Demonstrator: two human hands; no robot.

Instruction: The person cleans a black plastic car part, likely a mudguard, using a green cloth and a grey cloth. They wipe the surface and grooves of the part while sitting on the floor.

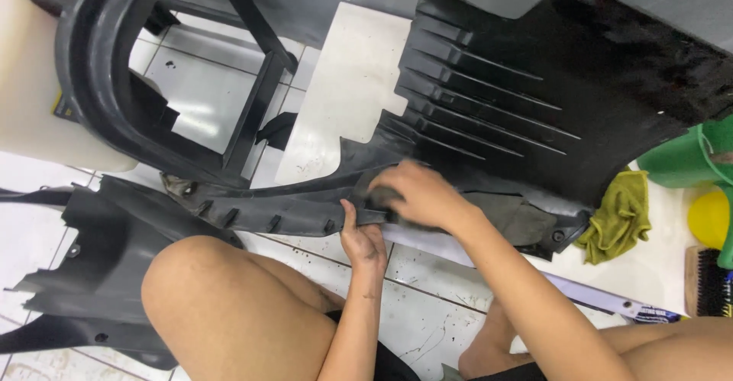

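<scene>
A large black plastic vehicle panel [534, 83] with raised ribs lies across the tiled floor in the head view. My left hand [365, 240] grips its lower edge from below, fingers curled onto the rim. Just right of it, my right hand [418, 195] presses down on the same edge, closed on what looks like a dark pad or cloth, mostly hidden under the fingers. My bare knees are at the bottom of the view.
A second black plastic panel [99, 266] lies at lower left. A yellow-green cloth [620, 217], a green bucket [687, 156], a yellow sponge [708, 217] and a scrub brush [706, 282] sit at right. A cream-coloured panel [38, 91] is at upper left.
</scene>
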